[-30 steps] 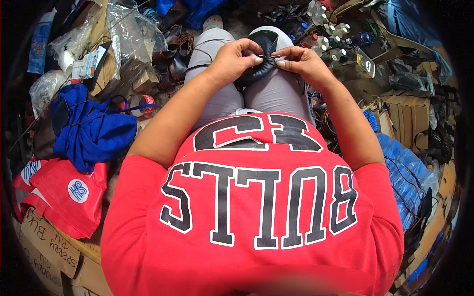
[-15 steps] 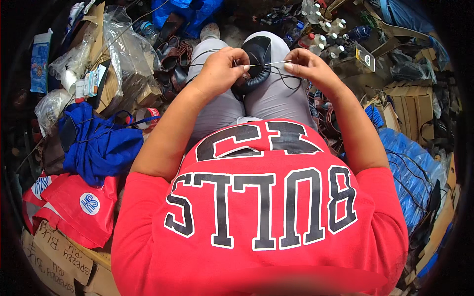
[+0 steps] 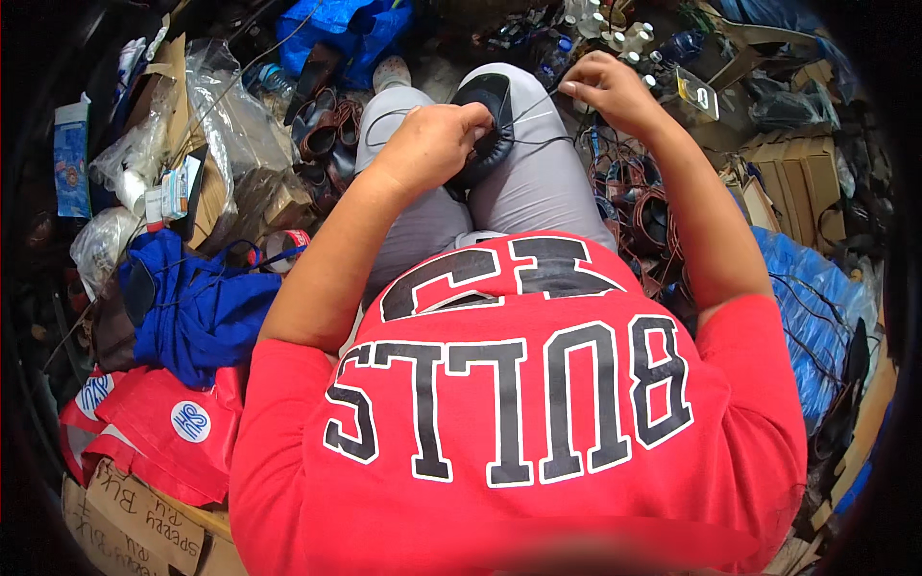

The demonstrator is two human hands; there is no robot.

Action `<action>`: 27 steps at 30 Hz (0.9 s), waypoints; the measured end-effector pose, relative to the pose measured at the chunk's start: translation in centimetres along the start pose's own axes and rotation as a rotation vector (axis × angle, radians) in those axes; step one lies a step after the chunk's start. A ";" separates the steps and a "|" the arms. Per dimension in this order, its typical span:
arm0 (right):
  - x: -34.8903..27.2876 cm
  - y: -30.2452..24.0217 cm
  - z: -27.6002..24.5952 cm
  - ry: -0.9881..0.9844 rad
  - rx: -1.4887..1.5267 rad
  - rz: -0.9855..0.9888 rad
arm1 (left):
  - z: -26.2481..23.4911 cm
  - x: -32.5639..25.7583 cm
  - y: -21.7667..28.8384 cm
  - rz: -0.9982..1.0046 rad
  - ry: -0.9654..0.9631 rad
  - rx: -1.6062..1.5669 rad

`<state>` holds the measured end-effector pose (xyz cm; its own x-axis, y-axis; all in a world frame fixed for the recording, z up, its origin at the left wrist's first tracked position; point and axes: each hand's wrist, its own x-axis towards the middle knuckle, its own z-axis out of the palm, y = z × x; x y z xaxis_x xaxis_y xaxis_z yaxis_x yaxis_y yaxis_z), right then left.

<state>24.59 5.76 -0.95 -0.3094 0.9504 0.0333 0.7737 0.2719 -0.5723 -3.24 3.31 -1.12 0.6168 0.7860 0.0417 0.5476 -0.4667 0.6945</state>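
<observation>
Seen from above: black shoe (image 3: 485, 110) resting sole-up on the grey-trousered lap (image 3: 538, 192), toe pointing away from the body.

Left hand (image 3: 432, 144) closed over the near edge of the shoe, fingers curled tight and pressing it against the thigh; what lies under the palm cannot be made out.

Right hand (image 3: 610, 91) lifted off the shoe and drawn out to the right of it, thumb and fingertips pinched together on a thin dark thread (image 3: 533, 106) running back to the shoe's rim. No needle discernible at this scale.

Change over the last second: both hands formerly bunched together directly over the shoe; right hand now swung well clear to the right, thread stretched out between pinch and shoe. Judged a stitch being pulled through and drawn tight, with the left hand as anchor; sewing of the shoe apparently mid-course, extent of finished seam not visible.

Surroundings, all relative to the shoe: brown sandals (image 3: 322, 130) just to the left on the floor; crumpled clear plastic bag (image 3: 226, 106) farther left; blue cloth (image 3: 197, 307) left and nearer the body, with red printed bags (image 3: 158, 413) nearer still; blue sack (image 3: 336, 29) beyond and to the left; small white-capped bottles (image 3: 600, 29) beyond and to the right; coils of brown cord (image 3: 648, 211) to the right beside the thigh; cardboard boxes (image 3: 797, 182) farther right.
</observation>
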 end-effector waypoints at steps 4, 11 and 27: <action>0.3 -0.1 0.4 0.220 -0.176 -0.069 | -0.4 0.3 -0.9 -0.036 0.001 -0.007; 0.0 -8.1 2.4 -0.208 -0.617 -0.517 | -0.3 -0.2 -1.6 0.043 -0.005 0.063; 1.4 -7.3 0.9 0.075 1.289 0.006 | -7.0 -3.9 2.3 0.133 0.393 -0.857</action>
<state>18.04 4.93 2.51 -0.2438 0.9686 0.0495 -0.3267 -0.0340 -0.9445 -8.32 2.02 5.35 0.3248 0.9007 0.2887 -0.2105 -0.2287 0.9505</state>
